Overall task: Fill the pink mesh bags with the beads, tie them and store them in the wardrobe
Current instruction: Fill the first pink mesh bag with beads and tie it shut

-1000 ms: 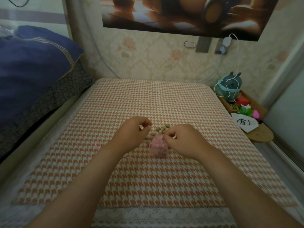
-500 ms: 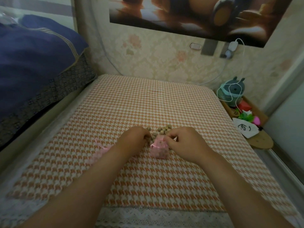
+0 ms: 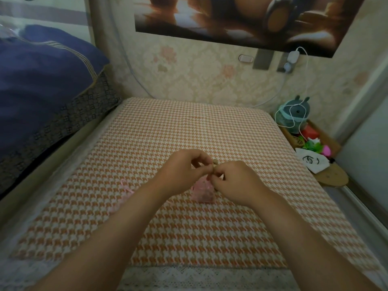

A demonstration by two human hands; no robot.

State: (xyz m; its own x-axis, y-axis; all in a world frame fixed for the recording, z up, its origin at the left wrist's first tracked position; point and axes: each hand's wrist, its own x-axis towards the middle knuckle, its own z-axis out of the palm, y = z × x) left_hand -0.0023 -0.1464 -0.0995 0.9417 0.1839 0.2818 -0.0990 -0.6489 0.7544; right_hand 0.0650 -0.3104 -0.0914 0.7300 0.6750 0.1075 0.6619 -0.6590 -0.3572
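A small pink mesh bag (image 3: 203, 191) holding beads sits on the orange houndstooth cloth (image 3: 189, 131) in the middle of the surface. Just above its mouth my left hand (image 3: 184, 171) and my right hand (image 3: 233, 181) meet, fingertips pinching the bag's thin drawstring at its top. One brown bead (image 3: 215, 162) peeks out behind the fingers; the other loose beads are hidden by my hands. A second pink mesh bag (image 3: 123, 195) lies flat to the left, partly under my left forearm.
A blue duvet (image 3: 42, 80) lies on the bed at the left. At the right stands a low wooden shelf (image 3: 331, 177) with a teal toy (image 3: 294, 114), a white pouch (image 3: 312, 161) and small coloured items. A white cable hangs from a wall plug.
Both hands have lifted from the cloth and come together over the bag's mouth, fingertips now touching. The camera tilted a little, showing more of the second bag at the left.
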